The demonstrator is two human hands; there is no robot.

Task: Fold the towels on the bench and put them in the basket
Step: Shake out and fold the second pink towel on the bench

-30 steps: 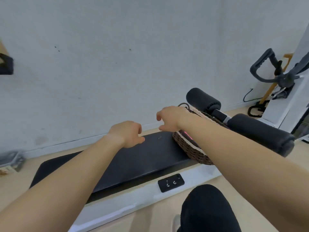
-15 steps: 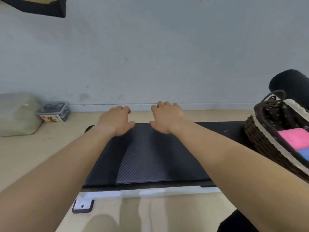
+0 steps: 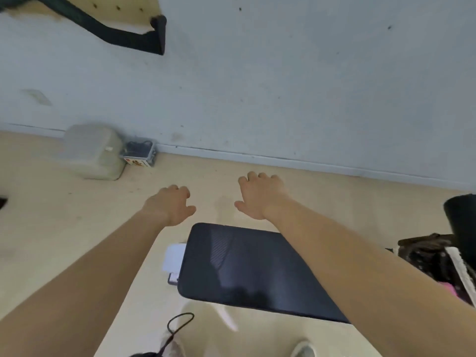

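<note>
Wall (image 3: 283, 73): pale and scuffed, fills the upper half. A black bracket (image 3: 123, 34) is fixed high on the left.
Floor (image 3: 51, 228): beige. Both my hands hang over it, past the bench's left end.
Bench (image 3: 257, 269): black pad, bare wherever I can see it (my right forearm hides its right part). A white frame (image 3: 175, 256) pokes out at the left end.
Basket (image 3: 432, 256): dark wicker at the bench's right end, cut off by the picture edge. A black foam roller (image 3: 461, 222) is just behind it.
Towels: none visible on the pad. A pink towel (image 3: 449, 289) shows inside the basket. My judgement is that the task is at or near its end, unless one lies out of view.
Grey case (image 3: 92, 150): on the floor against the wall, well apart from the bench.
Left hand (image 3: 172, 204): empty, fingers loosely curled round nothing.
Right hand (image 3: 260, 197): empty, fingers spread and relaxed, touching nothing.
Small box (image 3: 139, 155): touching the grey case's right side.
Cable (image 3: 180, 323): black loop on the floor near my feet.
Risk 1: a step forward could catch the cable loop and trip me.
Risk 2: my right arm crosses beside the basket, and a careless swing back could knock it off the bench.
Risk 3: my gaze is off the basket, so a hidden towel could be missed.
Writing: the small box has a red and yellow label, too blurred to read. I see no other writing.
</note>
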